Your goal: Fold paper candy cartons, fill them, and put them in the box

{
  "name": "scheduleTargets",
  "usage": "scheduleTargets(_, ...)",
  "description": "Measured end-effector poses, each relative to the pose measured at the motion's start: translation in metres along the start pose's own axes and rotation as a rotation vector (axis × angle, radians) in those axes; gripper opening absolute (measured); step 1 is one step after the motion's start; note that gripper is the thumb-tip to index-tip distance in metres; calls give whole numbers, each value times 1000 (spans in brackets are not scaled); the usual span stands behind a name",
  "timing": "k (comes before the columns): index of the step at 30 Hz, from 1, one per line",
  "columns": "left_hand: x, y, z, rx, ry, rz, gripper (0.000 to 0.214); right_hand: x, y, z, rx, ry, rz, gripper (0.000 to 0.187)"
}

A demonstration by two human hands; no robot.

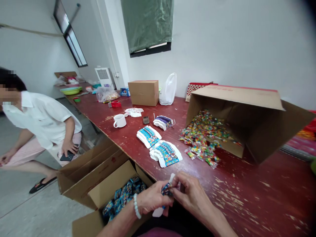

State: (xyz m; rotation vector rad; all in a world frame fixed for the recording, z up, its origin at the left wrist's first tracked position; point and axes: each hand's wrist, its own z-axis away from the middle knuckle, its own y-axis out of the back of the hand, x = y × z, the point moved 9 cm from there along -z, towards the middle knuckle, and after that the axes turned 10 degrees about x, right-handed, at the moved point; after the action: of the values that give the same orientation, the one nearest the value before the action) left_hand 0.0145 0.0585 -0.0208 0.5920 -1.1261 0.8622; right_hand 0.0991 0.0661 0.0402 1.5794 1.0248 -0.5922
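Note:
Near the table's front edge, my left hand (154, 197), with a beaded bracelet at the wrist, is closed around a small blue-and-white printed carton (158, 211). My right hand (186, 189) pinches at the carton's upper end, where a white flap sticks up; its fingertips are partly hidden. Just beyond my hands lie two fanned stacks of flat blue-and-white cartons (170, 154). To their right, small wrapped candies (202, 131) spill from a tipped cardboard box (261, 135). Below left, an open cardboard box (112, 182) holds many filled-out blue cartons (125, 196).
A white mug (119, 120), a purple stack of cartons (163, 122) and a small dark object (146, 120) stand farther back on the red table (237, 187). A closed box (143, 93) and a white bag (169, 89) are by the wall. A seated person (46, 115) holds a phone at left.

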Motion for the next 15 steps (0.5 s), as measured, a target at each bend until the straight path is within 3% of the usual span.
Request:
scheduleTargets(4, 5, 2, 2, -27, -16, -45, 24, -6, 1, 3, -34, 18, -76, 11)
scheduleTargets(8, 6, 0, 6, -62, 17, -88, 21, 3, -7, 9, -162, -70, -158, 11)
scheduleTargets(12, 2, -4, 8, -96, 50, -132, 24, 8, -9, 15, -202, -102, -216, 16)
scheduleTargets(15, 9, -4, 8, -85, -47, -169, 35, 9, -9, 19, -186, -92, -269, 14)
